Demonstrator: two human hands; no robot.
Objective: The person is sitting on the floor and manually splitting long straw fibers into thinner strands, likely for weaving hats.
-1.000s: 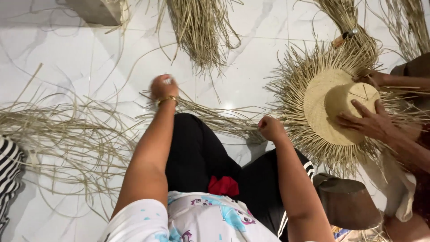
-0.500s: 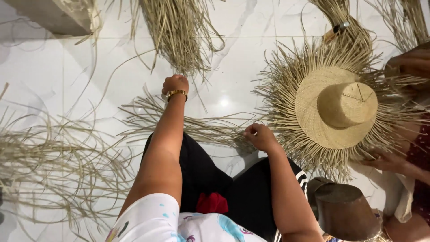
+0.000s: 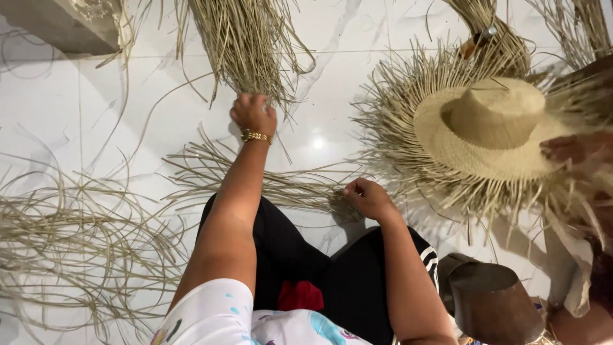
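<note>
I sit on a white tiled floor with my black-clad legs in front of me. My left hand [image 3: 253, 114], with a gold bracelet at the wrist, is stretched forward, its fingers curled on the lower ends of a thick straw bundle [image 3: 246, 38]. My right hand [image 3: 367, 197] is closed on one end of a flat sheaf of straw strands [image 3: 255, 182] that lies across the floor beyond my knees. To the right lies a woven straw hat [image 3: 491, 124] with a long loose fringe round its brim. Another person's blurred hand [image 3: 575, 148] touches that brim.
A tangle of loose straw [image 3: 64, 243] spreads over the floor at the left. A grey block [image 3: 70, 25] lies at the top left. A brown wooden hat form [image 3: 495, 303] stands at the lower right. More straw bundles [image 3: 498, 38] lie at the top right.
My left hand has reached farther forward, from the floor sheaf up to the thick bundle. My right hand has slid left along the sheaf. The other person's hand has left the hat's crown.
</note>
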